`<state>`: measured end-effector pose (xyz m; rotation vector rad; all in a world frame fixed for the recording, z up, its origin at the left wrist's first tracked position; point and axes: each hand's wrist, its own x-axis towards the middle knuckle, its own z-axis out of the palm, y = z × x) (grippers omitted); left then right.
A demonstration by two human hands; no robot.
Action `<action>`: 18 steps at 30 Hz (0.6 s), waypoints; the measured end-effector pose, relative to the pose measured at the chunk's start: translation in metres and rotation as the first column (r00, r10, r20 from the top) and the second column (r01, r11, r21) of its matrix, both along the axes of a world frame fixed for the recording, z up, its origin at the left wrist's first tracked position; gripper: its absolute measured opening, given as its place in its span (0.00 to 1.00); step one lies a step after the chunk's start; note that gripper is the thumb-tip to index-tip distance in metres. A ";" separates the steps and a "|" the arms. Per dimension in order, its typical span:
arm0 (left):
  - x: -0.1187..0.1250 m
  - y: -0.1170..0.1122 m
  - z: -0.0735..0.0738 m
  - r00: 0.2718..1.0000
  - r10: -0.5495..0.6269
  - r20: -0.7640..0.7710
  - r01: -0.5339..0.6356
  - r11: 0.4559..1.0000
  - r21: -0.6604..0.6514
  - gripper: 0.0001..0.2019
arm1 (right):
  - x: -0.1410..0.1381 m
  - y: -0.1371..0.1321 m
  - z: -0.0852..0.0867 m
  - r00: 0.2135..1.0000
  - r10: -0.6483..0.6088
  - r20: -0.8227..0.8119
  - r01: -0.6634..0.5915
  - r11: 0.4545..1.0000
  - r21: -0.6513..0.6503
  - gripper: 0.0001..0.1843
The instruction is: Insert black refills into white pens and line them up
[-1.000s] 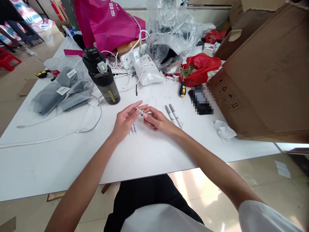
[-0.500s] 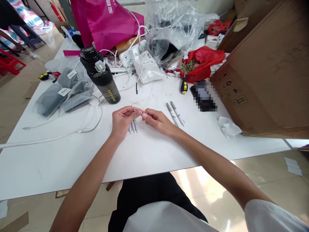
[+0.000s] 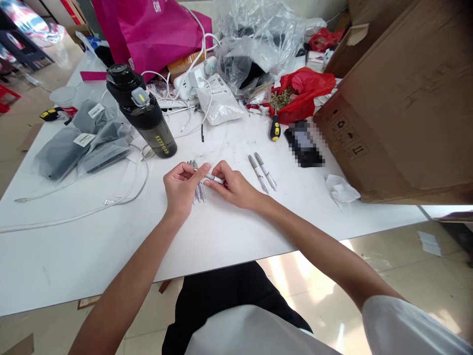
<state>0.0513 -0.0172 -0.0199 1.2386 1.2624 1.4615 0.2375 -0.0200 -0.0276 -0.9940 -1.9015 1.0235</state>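
The left hand [image 3: 182,186] and right hand [image 3: 233,186] meet just above the white counter [image 3: 229,231], fingers pinched on opposite ends of a small white pen [image 3: 212,177], over a cluster of pens [image 3: 198,191]; two grey pens [image 3: 261,172] lie near

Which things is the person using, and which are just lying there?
In use: pen piece, held by left hand and right hand; pen bunch beneath; two pens beside.
Lying about: water bottle, screwdriver, cardboard box, pink bag, crumpled tissue.
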 end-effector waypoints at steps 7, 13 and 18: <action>-0.013 0.008 0.004 0.972 -0.232 0.035 0.230 0.972 0.050 0.25 | 0.013 0.010 -0.004 0.995 0.010 0.104 -0.028 0.984 0.175 0.22; -0.015 0.009 0.007 0.973 -0.231 0.015 0.230 0.973 0.035 0.15 | 0.016 0.013 -0.005 0.987 0.007 0.163 -0.027 0.992 0.124 0.20; -0.019 0.009 0.013 0.947 -0.308 -0.091 0.313 0.948 0.055 0.19 | 0.017 0.013 -0.005 0.986 0.016 0.166 -0.039 0.990 0.135 0.18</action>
